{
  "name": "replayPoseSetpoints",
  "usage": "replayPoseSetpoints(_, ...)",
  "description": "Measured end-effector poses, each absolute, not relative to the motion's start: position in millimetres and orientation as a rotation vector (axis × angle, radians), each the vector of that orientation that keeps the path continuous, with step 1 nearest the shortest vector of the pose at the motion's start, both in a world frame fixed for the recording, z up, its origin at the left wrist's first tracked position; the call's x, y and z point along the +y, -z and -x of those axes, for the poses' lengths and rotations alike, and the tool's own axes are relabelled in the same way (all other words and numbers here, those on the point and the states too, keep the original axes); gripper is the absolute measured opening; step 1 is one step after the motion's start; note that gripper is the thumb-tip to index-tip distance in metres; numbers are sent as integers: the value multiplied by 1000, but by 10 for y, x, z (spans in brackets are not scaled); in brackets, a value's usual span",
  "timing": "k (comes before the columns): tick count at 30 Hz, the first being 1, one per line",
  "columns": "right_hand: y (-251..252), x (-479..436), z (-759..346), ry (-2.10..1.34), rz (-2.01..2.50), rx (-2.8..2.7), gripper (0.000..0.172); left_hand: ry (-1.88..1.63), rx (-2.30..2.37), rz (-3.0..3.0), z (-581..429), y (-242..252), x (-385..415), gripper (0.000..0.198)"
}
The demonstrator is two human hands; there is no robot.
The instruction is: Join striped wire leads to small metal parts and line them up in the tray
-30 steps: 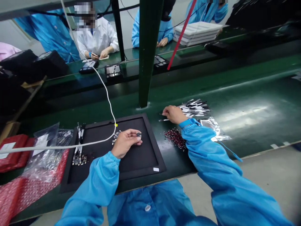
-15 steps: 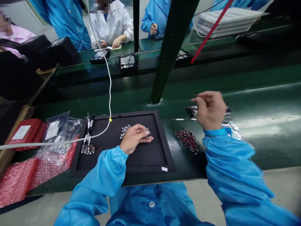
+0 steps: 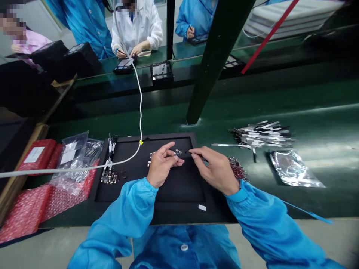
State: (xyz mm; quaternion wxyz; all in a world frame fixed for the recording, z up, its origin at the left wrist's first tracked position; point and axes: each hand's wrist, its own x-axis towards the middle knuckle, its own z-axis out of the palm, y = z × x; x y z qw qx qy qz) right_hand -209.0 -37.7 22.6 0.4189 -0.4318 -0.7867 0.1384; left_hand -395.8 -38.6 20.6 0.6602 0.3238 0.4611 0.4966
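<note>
Over the black tray (image 3: 200, 183), my left hand (image 3: 162, 166) holds a small silvery electronic part (image 3: 177, 152) between thumb and fingers, its index finger raised. My right hand (image 3: 215, 168) is close by on the right, thumb and forefinger pinched on a tiny dark piece (image 3: 189, 151) too small to name. The two hands are a short gap apart. Behind my left hand, a few small parts (image 3: 151, 155) show on the tray, mostly hidden. Partly covered by my right hand is a pile of small red-and-black parts (image 3: 238, 170).
Thin black-and-white strips (image 3: 266, 135) are heaped at right, above a silver bag (image 3: 297, 169). More strips (image 3: 109, 175) lie in the tray's left side. Red bubble wrap (image 3: 28, 209) and clear bags (image 3: 73, 149) are at left. A white cable (image 3: 141, 112) hangs across; a green post (image 3: 207, 78) stands behind.
My right hand has come left and down from the strip heap to beside my left hand, uncovering the heap and silver bag. My left index finger has lifted. The view has shifted slightly.
</note>
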Motion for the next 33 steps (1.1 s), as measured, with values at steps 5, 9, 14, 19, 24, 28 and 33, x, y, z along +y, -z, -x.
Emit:
replayPoseSetpoints(5, -110, -388, 2132, -367, 1050, -2002, 11, -1032, 1021, -733, 3935, -189, -420, 29)
replayPoseSetpoints(9, -73, -390, 2160, -375, 1039, -1999, 9, -980, 1025, -691, 3921, -212, -418, 34)
replayPoseSetpoints(14, -73, -389, 2180, -338, 1040, -1981, 10, -928, 1073, -772, 3899, -233, -416, 33)
replayPoseSetpoints(19, -73, -386, 2183, -328, 1054, -1953, 11, -953, 1097, -948, 3864, -216, -458, 24)
replayPoseSetpoints(24, -51, -388, 2172, -317, 1044, -1931, 10, -946, 1104, -1033, 3851, -216, -483, 20)
replayPoseSetpoints(28, -45, -392, 2164, -325, 1040, -1925, 11, -946, 1105, -1042, 3851, -213, -488, 19)
replayPoseSetpoints(33, -62, -390, 2174, -304, 1022, -1909, 12, -962, 1091, -1092, 3856, -201, -493, 15)
